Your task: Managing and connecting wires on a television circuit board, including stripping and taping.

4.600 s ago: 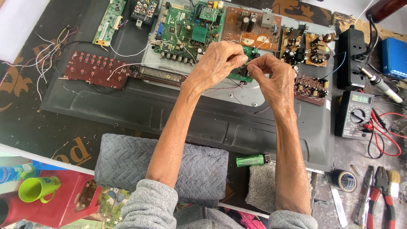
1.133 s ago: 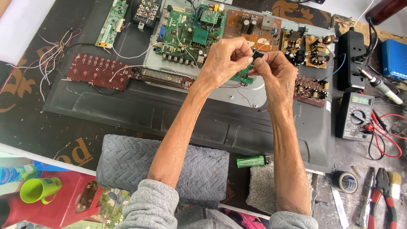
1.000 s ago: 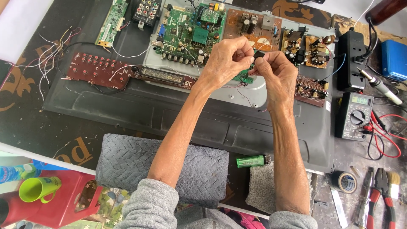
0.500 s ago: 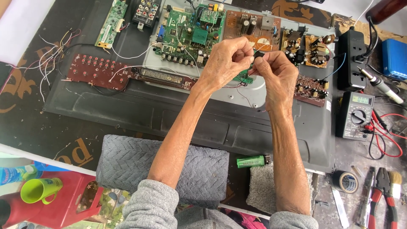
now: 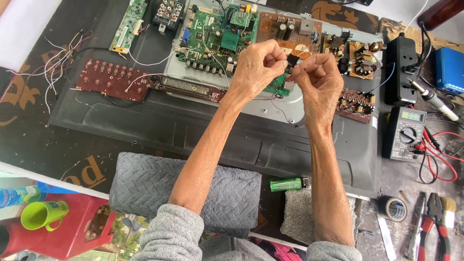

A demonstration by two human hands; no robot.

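Both my hands are raised over an opened flat-screen set (image 5: 251, 140) with several circuit boards on its back. My left hand (image 5: 258, 65) and my right hand (image 5: 316, 82) pinch the two sides of a small black part (image 5: 292, 60) held between them. Thin wires (image 5: 285, 108) hang from it down toward the metal plate. A green main board (image 5: 217, 36) lies just behind my left hand, and a brown power board (image 5: 285, 29) sits beside it.
A digital multimeter (image 5: 403, 133) with red and black leads lies at the right, a black power strip (image 5: 403, 63) and a soldering iron (image 5: 432, 99) behind it. A green lighter (image 5: 286, 184), a tape roll (image 5: 391, 209) and pliers (image 5: 435, 227) lie near the front edge. A red keypad board (image 5: 111, 79) is at left.
My hands have stayed together at the same spot, shifting slightly up and right while working the small black part between the fingertips.
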